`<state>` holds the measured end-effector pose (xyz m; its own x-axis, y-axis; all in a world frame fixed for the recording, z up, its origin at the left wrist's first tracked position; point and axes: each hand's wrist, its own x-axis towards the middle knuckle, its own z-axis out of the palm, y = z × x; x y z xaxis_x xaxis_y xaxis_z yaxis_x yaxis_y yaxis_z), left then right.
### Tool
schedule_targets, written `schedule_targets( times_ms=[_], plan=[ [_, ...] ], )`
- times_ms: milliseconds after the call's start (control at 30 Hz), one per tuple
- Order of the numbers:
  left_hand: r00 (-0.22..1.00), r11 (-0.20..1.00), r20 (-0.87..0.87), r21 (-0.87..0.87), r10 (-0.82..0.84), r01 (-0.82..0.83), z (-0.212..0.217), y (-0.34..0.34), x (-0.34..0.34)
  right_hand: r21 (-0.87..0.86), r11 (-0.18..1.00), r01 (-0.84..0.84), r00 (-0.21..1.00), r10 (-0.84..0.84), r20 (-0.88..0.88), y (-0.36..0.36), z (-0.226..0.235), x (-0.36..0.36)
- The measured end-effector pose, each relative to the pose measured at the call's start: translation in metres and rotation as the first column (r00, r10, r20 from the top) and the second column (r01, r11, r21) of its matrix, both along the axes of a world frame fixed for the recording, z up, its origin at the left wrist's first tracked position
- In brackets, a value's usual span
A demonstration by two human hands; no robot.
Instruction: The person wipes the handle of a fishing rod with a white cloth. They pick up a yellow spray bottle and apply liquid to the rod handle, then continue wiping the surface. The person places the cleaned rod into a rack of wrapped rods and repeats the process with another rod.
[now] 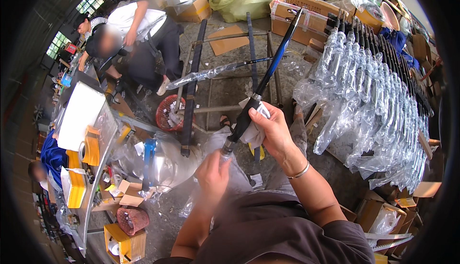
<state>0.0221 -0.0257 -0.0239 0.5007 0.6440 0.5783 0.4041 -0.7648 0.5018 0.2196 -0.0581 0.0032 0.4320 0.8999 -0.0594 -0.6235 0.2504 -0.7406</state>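
A black and blue fishing rod, collapsed short, slants up and away from me in front of my lap. Near its lower end, at the metal-coloured fitting, my left hand is closed round it; the fingers are partly blurred. My right hand is closed higher up on the black grip, with a white cloth bunched between palm and rod. Beyond them, another fishing rod in a clear plastic sleeve lies across the padded bars of a metal stand.
Many plastic-sleeved rods lean in a row at the right. A red basket stands by the stand's left side. A workbench with tape and boxes runs along the left, and another person bends over at the far left. Cartons line the back.
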Motion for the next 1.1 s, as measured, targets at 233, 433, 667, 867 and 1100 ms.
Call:
schedule_targets(
  times_ms=[233,433,667,867,1100],
  plan=[
    [0.998,0.996,-0.067,-0.091,-0.016,0.01,0.0,-0.004,-0.005,-0.01,1.0,0.011,1.0,-0.011,-0.004,-0.001,0.004,-0.001],
    [0.999,0.993,-0.044,-0.116,-0.02,0.015,-0.003,-0.006,-0.005,-0.019,1.0,0.009,1.0,-0.009,0.0,0.0,-0.001,0.001],
    [1.0,0.986,-0.014,-0.167,-0.022,0.019,-0.006,-0.008,-0.005,-0.039,0.999,0.02,1.0,-0.019,0.019,0.0,0.005,0.001],
    [0.999,0.96,0.041,-0.279,-0.01,0.021,-0.004,-0.014,-0.007,-0.014,0.998,0.065,0.995,-0.064,0.079,-0.002,-0.001,0.027],
    [1.0,0.938,0.031,-0.345,-0.004,0.015,-0.004,-0.011,-0.007,0.346,0.91,0.229,-0.077,-0.337,0.938,-0.034,-0.008,-0.004]
  ],
)
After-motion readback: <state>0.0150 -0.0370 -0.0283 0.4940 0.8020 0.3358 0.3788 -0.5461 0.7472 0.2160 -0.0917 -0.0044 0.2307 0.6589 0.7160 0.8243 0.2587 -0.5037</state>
